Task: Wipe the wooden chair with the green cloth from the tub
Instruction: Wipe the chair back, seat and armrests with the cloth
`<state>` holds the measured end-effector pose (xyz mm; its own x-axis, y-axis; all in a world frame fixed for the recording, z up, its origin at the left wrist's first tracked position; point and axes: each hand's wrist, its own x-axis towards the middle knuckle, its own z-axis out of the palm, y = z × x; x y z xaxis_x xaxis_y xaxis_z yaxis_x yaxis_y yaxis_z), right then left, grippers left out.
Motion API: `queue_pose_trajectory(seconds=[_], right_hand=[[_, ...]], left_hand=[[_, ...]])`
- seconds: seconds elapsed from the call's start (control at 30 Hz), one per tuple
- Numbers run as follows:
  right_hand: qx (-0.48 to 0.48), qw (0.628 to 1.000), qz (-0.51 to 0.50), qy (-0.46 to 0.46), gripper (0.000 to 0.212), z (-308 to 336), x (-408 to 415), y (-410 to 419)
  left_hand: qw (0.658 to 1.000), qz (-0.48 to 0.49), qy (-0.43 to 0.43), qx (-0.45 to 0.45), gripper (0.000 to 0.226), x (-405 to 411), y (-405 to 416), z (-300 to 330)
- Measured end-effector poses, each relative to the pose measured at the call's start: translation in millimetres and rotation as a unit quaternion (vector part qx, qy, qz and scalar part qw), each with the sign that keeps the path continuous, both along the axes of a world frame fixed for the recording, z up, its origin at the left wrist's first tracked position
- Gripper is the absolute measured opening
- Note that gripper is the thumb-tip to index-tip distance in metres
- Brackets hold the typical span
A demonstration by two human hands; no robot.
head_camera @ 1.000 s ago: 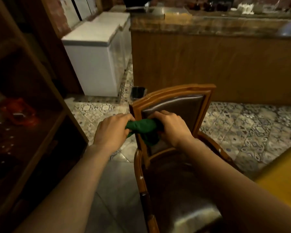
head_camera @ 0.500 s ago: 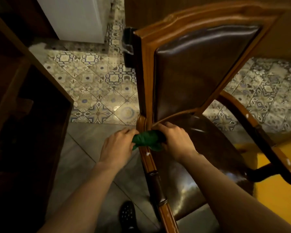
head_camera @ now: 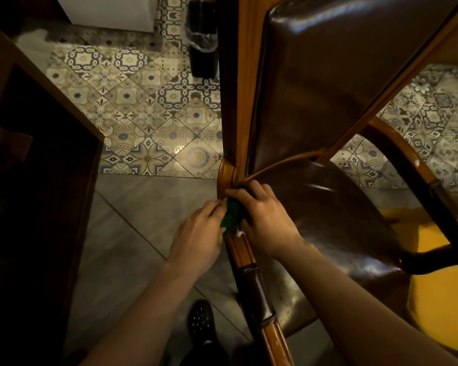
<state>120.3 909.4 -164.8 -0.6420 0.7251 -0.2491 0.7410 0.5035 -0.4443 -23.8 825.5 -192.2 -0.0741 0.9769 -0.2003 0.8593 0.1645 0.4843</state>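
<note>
The wooden chair with dark leather back and seat fills the middle and right of the head view. The green cloth is wrapped around the chair's left armrest, just below where it joins the backrest post. My left hand grips the cloth from the left side of the armrest. My right hand grips it from the seat side. Most of the cloth is hidden between my hands. The tub is not in view.
A dark wooden shelf unit stands close on the left. A black bin with a plastic liner sits on the patterned tile floor behind the chair. A yellow surface lies at the lower right. My dark shoe is below.
Both hands slid the cloth down from the backrest frame to the joint with the left armrest. My head dropped and moved closer to the chair.
</note>
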Motion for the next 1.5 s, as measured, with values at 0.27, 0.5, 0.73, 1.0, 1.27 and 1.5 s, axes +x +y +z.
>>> queue_pose_trajectory(seconds=[0.27, 0.5, 0.73, 1.0, 1.27, 1.5], right_hand=[[0.051, 0.997, 0.039, -0.035, 0.077, -16.5, -8.3, -17.5], [0.057, 0.998, -0.023, -0.034, 0.075, -30.6, -7.6, -30.2], [0.052, 0.996, -0.052, -0.053, 0.064, -37.4, -11.8, -40.8], [0.048, 0.995, -0.061, -0.066, 0.065, -30.1, 2.6, -60.2], [0.041, 0.994, -0.062, -0.086, 0.062, -24.8, 21.3, -82.5], [-0.025, 0.987, -0.044, -0.150, 0.048, 6.6, 23.9, -77.5]], left_hand=[[0.998, 0.036, -0.042, 0.027, 0.039, -34.0, 19.2, -3.2], [0.993, -0.006, -0.087, 0.079, 0.038, -28.3, 56.0, -17.4], [0.992, -0.117, -0.052, 0.020, 0.062, -25.6, 59.2, -38.2], [0.991, -0.128, 0.010, 0.038, 0.057, -19.3, 53.8, -38.4], [0.992, -0.122, 0.013, 0.035, 0.057, -15.4, 53.3, -33.4], [0.992, -0.126, 0.007, -0.007, 0.057, -17.2, 58.8, -28.1]])
